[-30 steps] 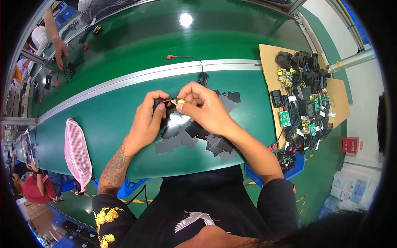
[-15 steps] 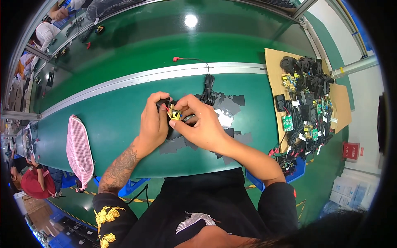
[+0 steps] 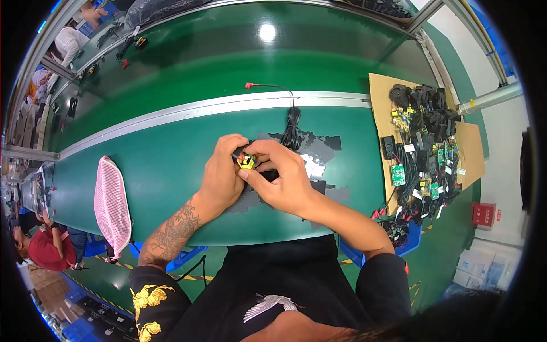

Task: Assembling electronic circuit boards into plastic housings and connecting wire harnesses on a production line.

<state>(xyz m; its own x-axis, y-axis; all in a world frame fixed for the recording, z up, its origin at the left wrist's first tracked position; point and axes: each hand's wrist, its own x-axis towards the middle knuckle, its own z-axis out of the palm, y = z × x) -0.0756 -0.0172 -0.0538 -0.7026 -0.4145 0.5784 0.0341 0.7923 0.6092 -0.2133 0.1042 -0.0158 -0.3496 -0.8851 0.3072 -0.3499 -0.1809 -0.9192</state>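
My left hand [image 3: 222, 172] is closed around a small black plastic housing [image 3: 238, 152], most of which the fingers hide. With thumb and fingertips, my right hand [image 3: 286, 181] pinches a small circuit board [image 3: 247, 162] that carries a yellow transformer. The board is right at the housing's opening; how far it sits inside is hidden. Just beyond my hands lies a tied bundle of black cable [image 3: 292, 130], its thin lead ending in a red plug [image 3: 249, 85]. Dark grey tape patches [image 3: 325, 142] cover the bench under and beside my right hand.
On the right, a cardboard sheet [image 3: 380, 114] bears several black housings, circuit boards and cables. A blue bin [image 3: 411, 239] stands below it. A pink mesh cover [image 3: 111, 205] is at the bench's left. A metal rail [image 3: 188, 115] runs along the far side; other people sit at far left.
My hands have come closer together, and the circuit board has tilted and moved nearer the black housing. The whole view has shifted slightly.
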